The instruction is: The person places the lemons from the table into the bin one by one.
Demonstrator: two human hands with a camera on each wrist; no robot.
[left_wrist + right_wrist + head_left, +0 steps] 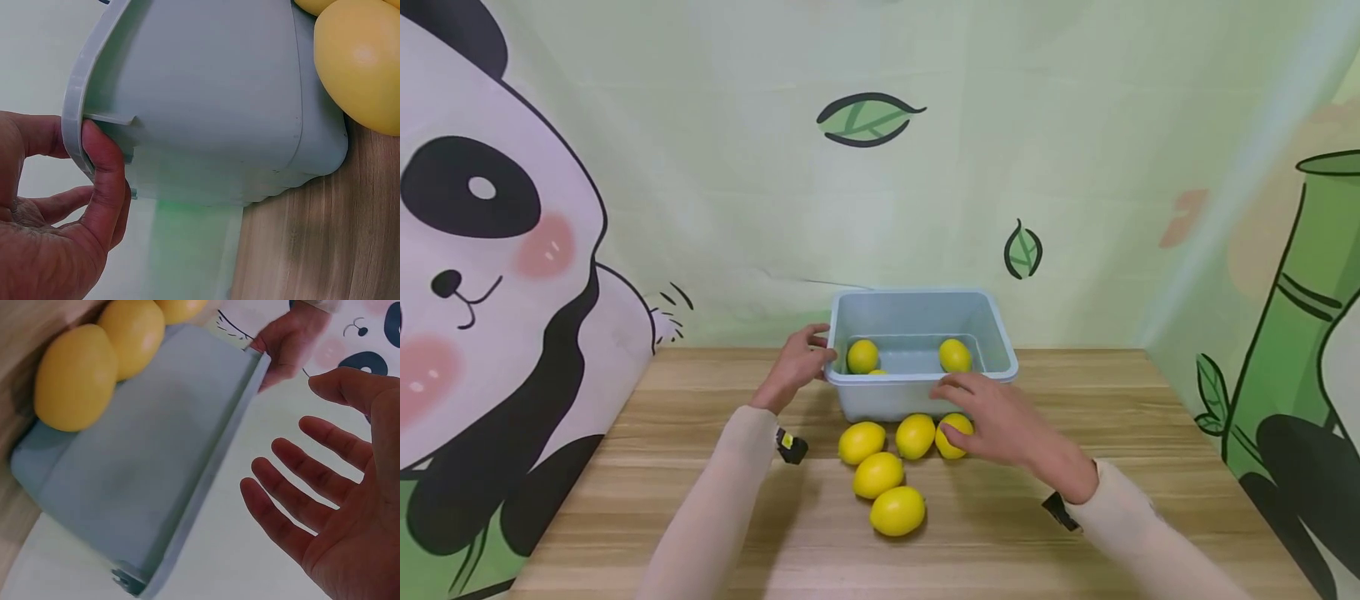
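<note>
A light blue bin [880,396] stands near the back of the table with several lemons [955,356] inside. The left hand [797,362] grips its left rim [74,119], thumb and fingers on either side. In front of the bin, several lemons [898,511] lie on the wood, three of them close along its front wall. The right hand [1000,421] hovers over the rightmost front lemon [953,437], partly covering it in the head view. In the right wrist view the right hand [337,481] has its fingers spread and holds nothing.
The wooden table [700,433] meets a green printed backdrop [737,167] just behind the bin. A panda figure is printed on the left, with bamboo on the right. Each wrist carries a small black device [792,447].
</note>
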